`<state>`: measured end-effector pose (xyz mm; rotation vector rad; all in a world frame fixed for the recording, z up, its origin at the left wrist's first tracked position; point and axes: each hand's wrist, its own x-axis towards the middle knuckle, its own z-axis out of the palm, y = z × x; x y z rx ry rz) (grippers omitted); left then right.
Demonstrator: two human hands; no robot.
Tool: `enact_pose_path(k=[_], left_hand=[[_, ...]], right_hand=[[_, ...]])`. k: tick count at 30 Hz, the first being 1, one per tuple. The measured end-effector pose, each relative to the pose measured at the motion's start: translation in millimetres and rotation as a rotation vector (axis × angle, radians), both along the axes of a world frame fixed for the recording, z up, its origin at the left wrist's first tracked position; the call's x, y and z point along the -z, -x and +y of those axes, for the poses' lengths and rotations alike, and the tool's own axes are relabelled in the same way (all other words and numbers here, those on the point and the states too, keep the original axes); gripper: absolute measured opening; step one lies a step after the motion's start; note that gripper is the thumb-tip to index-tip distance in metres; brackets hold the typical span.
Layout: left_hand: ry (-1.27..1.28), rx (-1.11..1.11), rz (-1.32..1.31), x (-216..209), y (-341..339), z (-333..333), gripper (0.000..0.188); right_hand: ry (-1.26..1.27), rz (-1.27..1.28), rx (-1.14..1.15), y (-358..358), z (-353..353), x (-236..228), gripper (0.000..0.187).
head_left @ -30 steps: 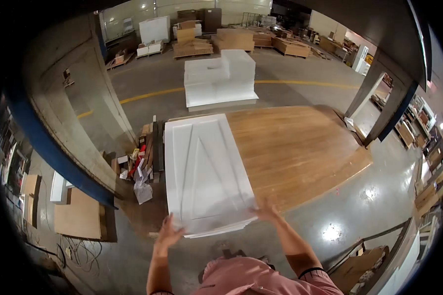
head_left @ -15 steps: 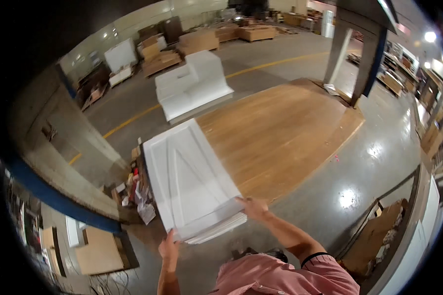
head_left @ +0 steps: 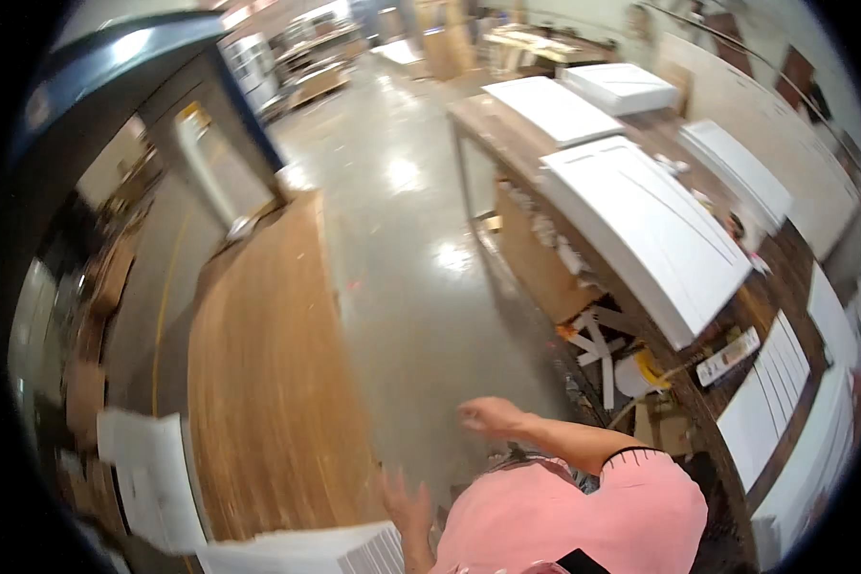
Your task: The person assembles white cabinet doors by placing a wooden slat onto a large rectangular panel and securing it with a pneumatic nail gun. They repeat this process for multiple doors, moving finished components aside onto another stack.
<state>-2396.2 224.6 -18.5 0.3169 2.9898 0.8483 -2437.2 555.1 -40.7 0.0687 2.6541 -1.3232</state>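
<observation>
My left hand (head_left: pixel 407 502) hangs empty with its fingers spread, just above the corner of a white panel (head_left: pixel 306 553) that lies at the bottom of the view. That panel rests on the end of a long wooden table (head_left: pixel 258 383). My right hand (head_left: pixel 488 417) is raised over the grey floor, blurred and loosely open, and holds nothing. It is apart from the panel and from the workbench on the right. My pink sleeve fills the lower middle.
A workbench (head_left: pixel 545 277) on the right carries a large white cabinet door (head_left: pixel 651 230) and more white panels (head_left: pixel 555 107) behind it. Offcuts and scraps (head_left: pixel 603 354) lie under it. A shiny concrete aisle (head_left: pixel 402 220) runs between table and bench. A dark post (head_left: pixel 210 124) stands at the back left.
The view has swung sharply to the right. Both hands have come off the white panel, which now lies at the lower edge of the view. The right-hand workbench has come into view.
</observation>
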Motion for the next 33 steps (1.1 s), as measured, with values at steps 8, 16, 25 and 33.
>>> enact_pose_path(k=[8,16,25,33], left_hand=[[-0.027,0.932,0.132,-55,142,226,0.058],[-0.095,1.513,0.323,-93,215,517,0.065],[-0.025,1.8,0.493,-98,280,773,0.078],[-0.346,1.815,0.557,-78,298,771,0.059]], right_hand=[[-0.406,0.712,1.435,-109,211,-129,0.026],[-0.274,0.329,2.003,-192,328,-78,0.069],[-0.397,0.355,2.144,-171,316,-71,0.056],[-0.173,0.327,2.302,-147,290,-119,0.045]])
